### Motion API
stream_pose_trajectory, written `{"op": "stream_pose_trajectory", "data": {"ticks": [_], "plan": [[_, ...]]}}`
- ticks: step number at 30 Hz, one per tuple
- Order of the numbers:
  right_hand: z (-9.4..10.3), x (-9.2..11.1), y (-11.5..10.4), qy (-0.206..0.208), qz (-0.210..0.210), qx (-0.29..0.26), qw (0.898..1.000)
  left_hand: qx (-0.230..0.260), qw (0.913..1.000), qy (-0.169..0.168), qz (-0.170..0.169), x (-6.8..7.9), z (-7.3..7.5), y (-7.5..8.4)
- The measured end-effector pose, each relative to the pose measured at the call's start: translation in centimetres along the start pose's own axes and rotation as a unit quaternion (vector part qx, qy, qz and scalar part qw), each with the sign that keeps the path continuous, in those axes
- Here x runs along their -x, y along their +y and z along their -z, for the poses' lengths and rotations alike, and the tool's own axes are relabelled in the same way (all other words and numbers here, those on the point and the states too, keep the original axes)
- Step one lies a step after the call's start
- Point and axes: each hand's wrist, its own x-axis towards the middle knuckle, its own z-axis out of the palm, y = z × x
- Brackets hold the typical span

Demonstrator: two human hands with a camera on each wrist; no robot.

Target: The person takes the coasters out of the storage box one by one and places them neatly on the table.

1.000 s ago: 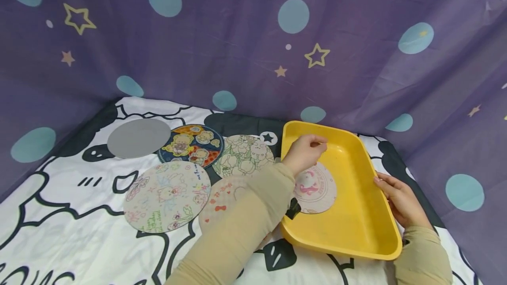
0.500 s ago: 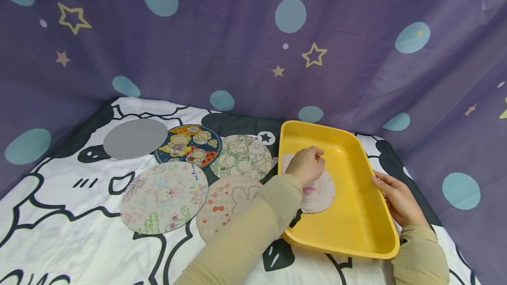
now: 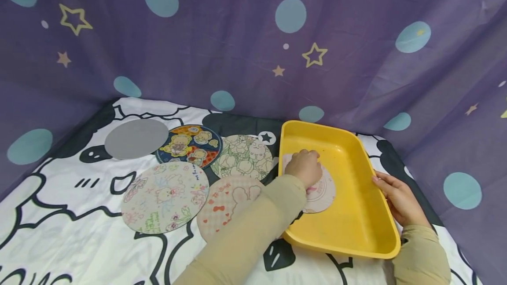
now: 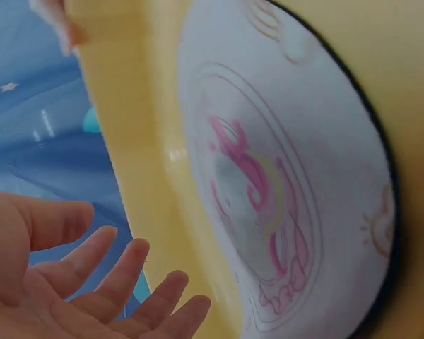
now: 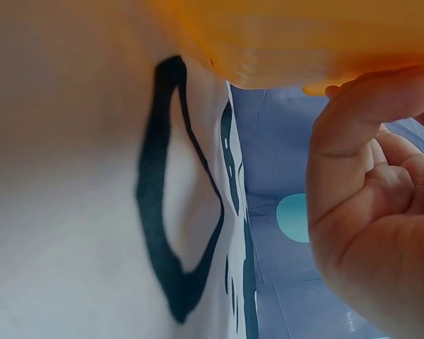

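My left hand (image 3: 304, 167) is inside the yellow plastic tray (image 3: 344, 232), over a round white mat with a pink cartoon print (image 3: 324, 192). This mat lies on the left part of the tray's floor and looks like a mouse pad. In the left wrist view the hand (image 4: 92, 282) has loosely bent, spread fingers and holds nothing; the mat (image 4: 268, 205) shows a thin dark edge. My right hand (image 3: 404, 199) grips the tray's right side, thumb at the rim. The right wrist view shows its curled fingers (image 5: 367, 134) against the tray's underside (image 5: 283, 42).
Left of the tray lie several round mats: a grey one (image 3: 136, 139), a dark blue and orange one (image 3: 190, 144), a green-patterned one (image 3: 241, 156), a doodle-print one (image 3: 165, 198) and a pink checked one (image 3: 222, 206). A purple curtain (image 3: 237, 38) hangs behind the patterned cloth (image 3: 91, 236).
My left hand has come down and slightly toward me over the pink-printed mat. The right hand keeps its grip on the tray, which has not visibly moved.
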Motion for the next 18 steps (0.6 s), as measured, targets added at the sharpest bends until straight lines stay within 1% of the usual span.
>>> {"op": "stream_pose_trajectory", "data": {"ticks": [2,4,11,18], "plan": [[0.0,0.0,0.0,-0.001,0.002,-0.003,1.000,-0.025,0.9997,0.002,-0.003,-0.1,-0.2,-0.1],[0.0,0.1,0.0,-0.003,0.003,-0.006,1.000,-0.040,0.9992,0.002,-0.006,-0.2,-0.4,-0.2],[0.1,0.0,0.0,0.001,0.000,-0.005,1.000,-0.067,0.9977,-0.006,-0.006,-0.7,-0.8,-0.8],[0.0,0.0,0.0,-0.004,0.002,-0.009,1.000,-0.081,0.9967,0.003,0.009,-1.2,-0.8,-1.2]]}}
